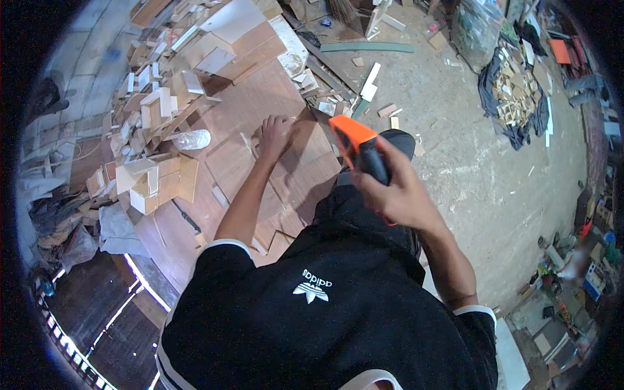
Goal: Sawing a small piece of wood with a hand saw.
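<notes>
My right hand (393, 188) grips the black handle of an orange-and-black hand tool (354, 136), held above my knee; its exact kind is unclear. My left hand (273, 136) rests with fingers apart and slightly bent on a reddish-brown plywood board (234, 169), near its right edge. Left of that hand lie a crumpled clear plastic bag or wrap (192, 139) and stacks of small cut wooden pieces with open box-like assemblies (159, 182).
Larger panels (234, 39) stand at the back left. A green strip (367, 47) and offcuts lie on the concrete floor (494, 195). A full plastic sack (474, 32) and a dark cloth piled with wood scraps (517, 91) are at back right, with clutter (591, 273) along the right.
</notes>
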Demonstrator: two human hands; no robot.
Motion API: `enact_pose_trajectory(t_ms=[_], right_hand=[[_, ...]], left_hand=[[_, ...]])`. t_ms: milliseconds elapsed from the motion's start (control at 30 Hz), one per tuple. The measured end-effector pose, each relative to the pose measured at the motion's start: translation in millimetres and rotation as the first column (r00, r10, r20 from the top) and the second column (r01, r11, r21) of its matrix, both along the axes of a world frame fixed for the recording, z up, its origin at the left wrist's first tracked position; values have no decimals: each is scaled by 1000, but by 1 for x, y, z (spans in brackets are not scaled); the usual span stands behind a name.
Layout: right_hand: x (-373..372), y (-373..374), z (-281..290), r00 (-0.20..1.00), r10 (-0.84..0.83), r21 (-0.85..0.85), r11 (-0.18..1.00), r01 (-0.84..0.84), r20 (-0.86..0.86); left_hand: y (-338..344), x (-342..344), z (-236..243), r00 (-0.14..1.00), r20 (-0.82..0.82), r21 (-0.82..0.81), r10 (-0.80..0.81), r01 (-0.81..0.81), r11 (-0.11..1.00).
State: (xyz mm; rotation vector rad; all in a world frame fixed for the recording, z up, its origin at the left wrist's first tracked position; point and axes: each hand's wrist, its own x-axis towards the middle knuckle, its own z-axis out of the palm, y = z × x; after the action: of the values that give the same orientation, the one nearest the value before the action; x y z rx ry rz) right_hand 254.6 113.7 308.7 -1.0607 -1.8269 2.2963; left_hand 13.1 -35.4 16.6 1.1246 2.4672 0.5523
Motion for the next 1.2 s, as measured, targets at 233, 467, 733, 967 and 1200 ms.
enact_pose_trajectory(t_ms=[233,467,733,967,1200], right_hand=[[9,4,-5,1000,23,-52,998,-24,-21],[28,4,18,1000,27,34,999,-27,11],[55,2,49,996,-79,83,993,83,-50],[65,-6,49,994,-53,74,995,60,-97],[53,-5,44,991,84,157,985,-67,-102]], left_hand=[[-17,-8,-9,990,-105,-129,-95,81,988],[21,-34,16,911,410,-438,-54,248,864],[40,13,64,992,-126,-72,-12,3,997],[37,28,82,976,-218,89,12,8,996],[41,15,78,994,-90,-136,64,-75,988]])
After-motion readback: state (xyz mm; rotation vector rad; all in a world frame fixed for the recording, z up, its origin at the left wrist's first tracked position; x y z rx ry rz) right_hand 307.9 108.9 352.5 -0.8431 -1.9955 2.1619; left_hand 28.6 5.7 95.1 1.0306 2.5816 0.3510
